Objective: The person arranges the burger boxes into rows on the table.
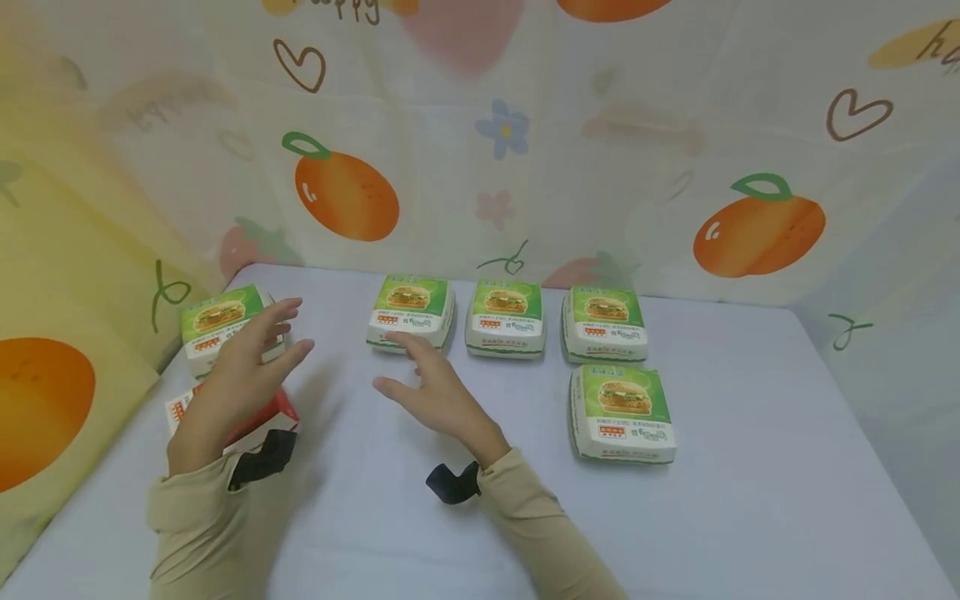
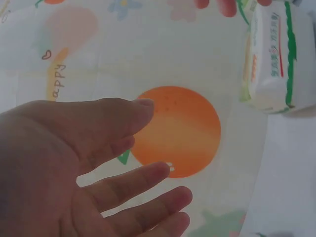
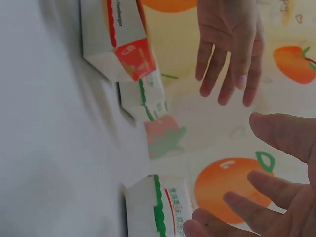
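A fruit-printed cloth (image 1: 435,133) stands behind a white worktop (image 1: 765,467) that carries five green-and-white burger boxes (image 1: 626,414): three in a row along the back, one just in front of the row's right end, one well apart at the left. Before that last lies a red-and-white box (image 1: 262,414), partly hidden by the left hand (image 1: 240,383), fingers extended, grasping nothing. The right hand (image 1: 433,392), likewise released, is near the row's leftmost box.

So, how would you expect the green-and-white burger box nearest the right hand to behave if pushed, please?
The box looks like folded card, so it would probably be light and might dent if squeezed. Its low, squarish shape suggests it would slide rather than roll or tip.
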Demonstrator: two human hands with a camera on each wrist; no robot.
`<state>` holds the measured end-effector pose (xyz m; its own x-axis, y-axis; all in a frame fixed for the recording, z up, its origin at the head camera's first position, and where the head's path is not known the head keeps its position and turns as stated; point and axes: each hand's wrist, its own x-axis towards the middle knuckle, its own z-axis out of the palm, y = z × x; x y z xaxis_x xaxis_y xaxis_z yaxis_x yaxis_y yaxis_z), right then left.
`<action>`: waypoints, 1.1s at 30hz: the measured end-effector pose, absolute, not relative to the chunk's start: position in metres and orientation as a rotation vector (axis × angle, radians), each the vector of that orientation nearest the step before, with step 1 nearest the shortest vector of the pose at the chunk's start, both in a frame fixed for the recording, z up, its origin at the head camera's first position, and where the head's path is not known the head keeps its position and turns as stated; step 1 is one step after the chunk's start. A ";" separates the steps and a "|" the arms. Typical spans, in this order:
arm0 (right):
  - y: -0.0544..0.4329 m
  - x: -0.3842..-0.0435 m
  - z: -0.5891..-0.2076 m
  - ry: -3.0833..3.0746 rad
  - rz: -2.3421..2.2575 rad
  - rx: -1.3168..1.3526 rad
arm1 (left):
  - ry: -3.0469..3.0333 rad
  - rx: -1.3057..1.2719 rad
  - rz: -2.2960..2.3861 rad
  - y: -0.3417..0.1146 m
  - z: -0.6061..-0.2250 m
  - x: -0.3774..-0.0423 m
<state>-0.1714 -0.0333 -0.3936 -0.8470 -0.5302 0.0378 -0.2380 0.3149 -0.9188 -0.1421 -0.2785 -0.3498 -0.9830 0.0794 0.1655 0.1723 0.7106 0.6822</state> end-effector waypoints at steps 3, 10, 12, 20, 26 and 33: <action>-0.039 -0.168 -0.396 2.315 -1.525 -0.725 | -2.827 -0.202 -1.080 -0.288 -0.353 -0.138; -0.052 -0.159 -0.401 2.285 -1.508 -0.776 | -2.869 -0.133 -1.005 -0.310 -0.359 -0.129; -0.056 -0.157 -0.403 2.263 -1.521 -0.787 | -2.892 -0.092 -0.968 -0.317 -0.361 -0.127; -0.068 -0.152 -0.413 2.233 -1.541 -0.816 | -2.908 -0.003 -0.957 -0.345 -0.363 -0.116; -0.075 -0.146 -0.418 2.205 -1.523 -0.786 | -3.011 0.091 -0.924 -0.359 -0.364 -0.112; -0.083 -0.143 -0.423 2.184 -1.481 -0.801 | -3.112 0.116 -0.911 -0.370 -0.368 -0.112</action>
<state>-0.1429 -0.0829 -0.4232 -0.7648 -0.6442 0.0040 -0.2422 0.2817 -0.9284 -0.1123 -0.3703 -0.3676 -0.9922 -0.0397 -0.1185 -0.0974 0.8400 0.5337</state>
